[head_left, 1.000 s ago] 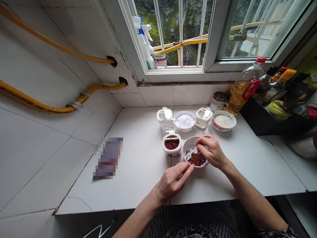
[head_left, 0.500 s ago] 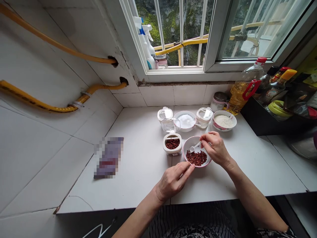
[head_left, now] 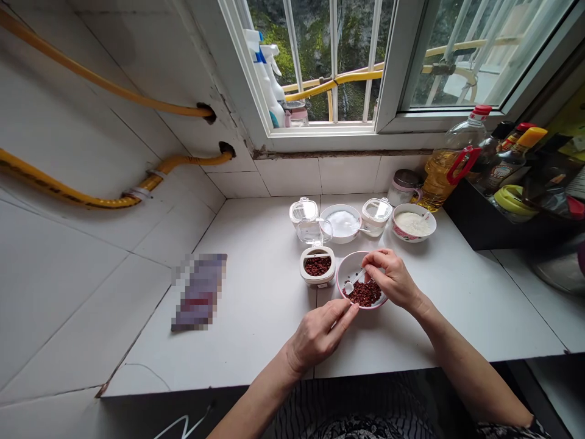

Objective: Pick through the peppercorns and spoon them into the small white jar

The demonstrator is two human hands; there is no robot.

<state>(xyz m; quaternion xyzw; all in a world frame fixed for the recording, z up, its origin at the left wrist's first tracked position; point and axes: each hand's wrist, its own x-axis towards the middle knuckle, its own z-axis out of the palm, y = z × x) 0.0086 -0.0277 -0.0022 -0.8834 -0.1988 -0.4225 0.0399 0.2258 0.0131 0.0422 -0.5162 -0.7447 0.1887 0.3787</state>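
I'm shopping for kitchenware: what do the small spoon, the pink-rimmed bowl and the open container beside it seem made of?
Small spoon: probably plastic, smooth, thin, opaque white.
Pink-rimmed bowl: ceramic or plastic; its smooth white inside leaves that open.
Open container: likely plastic; smooth pale body, clear hinged lid.

The right hand (head_left: 392, 279) hides the handle end of the spoon (head_left: 350, 286) and part of the bowl's (head_left: 351, 263) right rim; the left hand (head_left: 322, 332) covers some near rim. The red bits (head_left: 363, 295) are too small to identify. The packet (head_left: 201, 292) is blurred into blocks. Picture edges cut off both forearms' sources, the lower hose (head_left: 105, 198), the cord (head_left: 186, 421) and a blurred round vessel (head_left: 560, 268) at far right.
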